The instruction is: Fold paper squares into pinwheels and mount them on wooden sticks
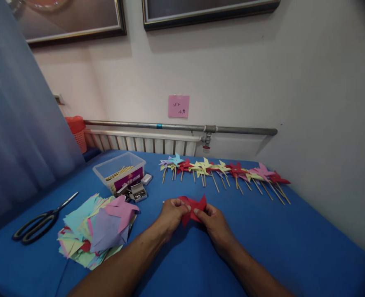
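Note:
Between my hands, above the blue tabletop, is a red paper pinwheel (197, 203) with pointed blades. My left hand (171, 214) pinches its left side, thumb and fingers closed near the middle. On its right side my right hand (213, 222) grips the paper with the thumb on top. A small light tip shows beside my left fingers; I cannot make out what it belongs to. Left of my hands lies a pile of cut coloured paper (108, 229), with a pink folded pinwheel shape (122, 211) on top.
Finished pinwheels on sticks (203, 166) lie in a row at the back. A clear plastic box (100, 171) holds sticks, beside small boxes of metal pins (138, 194). Black-handled scissors (43, 220) lie at left. Behind the table (293, 247) are a radiator (139, 142) and pipe (241, 130).

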Motion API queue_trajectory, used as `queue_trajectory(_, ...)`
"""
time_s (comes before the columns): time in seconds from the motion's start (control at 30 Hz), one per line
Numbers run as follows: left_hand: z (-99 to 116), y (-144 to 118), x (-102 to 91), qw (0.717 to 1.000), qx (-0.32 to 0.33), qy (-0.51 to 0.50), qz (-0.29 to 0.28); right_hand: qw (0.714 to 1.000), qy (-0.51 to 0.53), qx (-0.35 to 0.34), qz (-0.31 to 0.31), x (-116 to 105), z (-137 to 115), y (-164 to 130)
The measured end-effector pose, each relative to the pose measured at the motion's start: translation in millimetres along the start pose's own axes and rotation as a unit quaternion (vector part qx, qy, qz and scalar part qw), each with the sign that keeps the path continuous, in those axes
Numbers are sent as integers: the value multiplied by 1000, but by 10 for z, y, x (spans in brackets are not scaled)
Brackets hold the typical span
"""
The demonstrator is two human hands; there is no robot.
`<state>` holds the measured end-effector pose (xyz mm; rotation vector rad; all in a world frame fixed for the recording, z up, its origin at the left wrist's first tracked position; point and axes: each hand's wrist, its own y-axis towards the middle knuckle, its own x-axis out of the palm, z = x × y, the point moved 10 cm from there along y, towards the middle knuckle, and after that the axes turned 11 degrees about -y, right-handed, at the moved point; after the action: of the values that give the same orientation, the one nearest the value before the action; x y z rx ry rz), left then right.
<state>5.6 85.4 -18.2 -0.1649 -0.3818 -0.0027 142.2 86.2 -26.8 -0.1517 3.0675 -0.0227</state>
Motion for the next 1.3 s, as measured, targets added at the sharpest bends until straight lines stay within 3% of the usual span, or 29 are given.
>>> queue_trajectory(0.8,-28,-11,54,1000,-6,19,-11,999,20,-6,-26,94,-152,-82)
queue_trajectory(1.1,-86,7,40,1000,-9,24,-6,1000,12,1,0,25,-14,-9)
queue_trajectory(1.2,-33,16,48,999,-1,40,-24,1000,10,-5,13,-2,-2,5)
queue_trajectory(1.3,164,90,-42,996,39,67,-36,999,14,0,35,-62,11,11)
